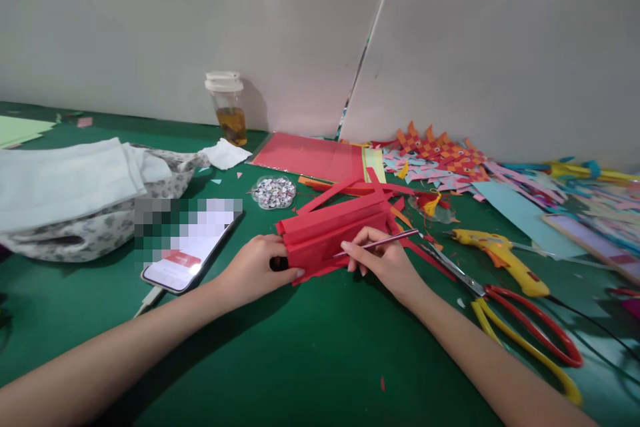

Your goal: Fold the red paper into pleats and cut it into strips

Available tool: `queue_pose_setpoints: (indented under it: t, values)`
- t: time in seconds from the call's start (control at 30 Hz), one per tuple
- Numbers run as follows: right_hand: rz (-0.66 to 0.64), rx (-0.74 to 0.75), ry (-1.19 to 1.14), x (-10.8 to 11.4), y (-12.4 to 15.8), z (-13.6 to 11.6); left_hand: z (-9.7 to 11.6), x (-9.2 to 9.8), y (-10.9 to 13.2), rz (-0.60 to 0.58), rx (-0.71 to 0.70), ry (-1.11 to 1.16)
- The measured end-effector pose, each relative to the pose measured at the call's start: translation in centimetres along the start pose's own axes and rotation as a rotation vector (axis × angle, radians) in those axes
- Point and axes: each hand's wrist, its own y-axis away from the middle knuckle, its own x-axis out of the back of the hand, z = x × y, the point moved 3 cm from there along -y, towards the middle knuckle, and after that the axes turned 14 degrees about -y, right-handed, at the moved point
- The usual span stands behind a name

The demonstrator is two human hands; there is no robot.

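Note:
A folded stack of red paper lies on the green table in front of me. My left hand pinches its left end, fingers closed on the paper's edge. My right hand is closed around a thin pink pen, whose tip rests on the red paper near its middle. Loose red strips lie just behind the stack.
A phone lies to the left, beside a patterned cloth bag. Red-and-yellow scissors and a yellow glue gun lie to the right. Behind are a dish of googly eyes, a cup, woven paper fish and white boards.

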Motion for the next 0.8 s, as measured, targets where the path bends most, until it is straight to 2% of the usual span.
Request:
queue_pose_setpoints:
  t: [0.17, 0.5, 0.67, 0.8]
  values:
    - [0.025, 0.02, 0.013, 0.4, -0.2, 0.1, 0.0, 0.0, -0.1, -0.031, -0.003, -0.028]
    - [0.175, 0.073, -0.083, 4.1, -1.7, 0.8, 0.0, 0.4, 0.0, -0.036, -0.018, 0.014]
    - [0.297, 0.124, -0.111, 5.6, -2.0, 1.2, 0.1, 0.5, 0.0, -0.032, 0.0, 0.029]
    - [0.332, 0.133, -0.12, 6.4, -2.3, 1.2, 0.2, 0.6, 0.0, -0.033, 0.001, 0.022]
